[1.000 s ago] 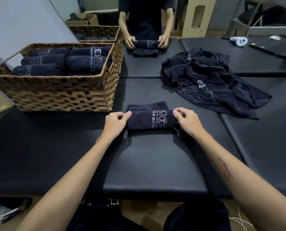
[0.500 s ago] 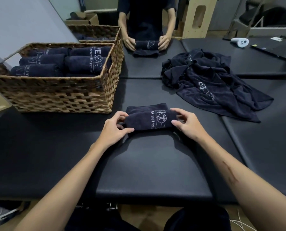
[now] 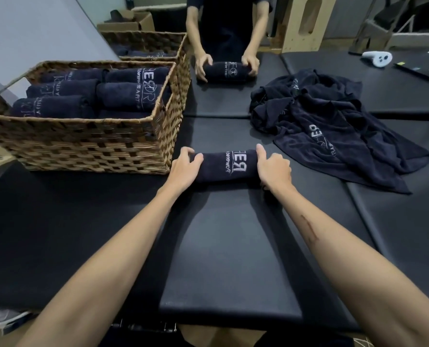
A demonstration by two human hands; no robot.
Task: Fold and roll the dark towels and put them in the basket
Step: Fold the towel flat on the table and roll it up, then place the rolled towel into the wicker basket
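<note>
A dark towel with white lettering lies as a tight roll (image 3: 229,165) on the black padded table (image 3: 228,246), just right of the wicker basket (image 3: 88,146). My left hand (image 3: 184,169) grips the roll's left end, fingers curled over its top. My right hand (image 3: 273,169) grips the right end, thumb up along the roll. The basket holds several rolled dark towels (image 3: 130,95). A heap of unfolded dark towels (image 3: 328,126) lies to the right.
Across the table another person's hands (image 3: 227,62) hold a rolled towel (image 3: 227,71). A second wicker basket (image 3: 146,43) stands behind the first. A white controller (image 3: 377,58) and a flat dark device (image 3: 426,68) lie at the far right.
The towel has been rolled farther away from me into a full roll, its lettering turned upward. Both hands moved forward with it and now wrap its ends.
</note>
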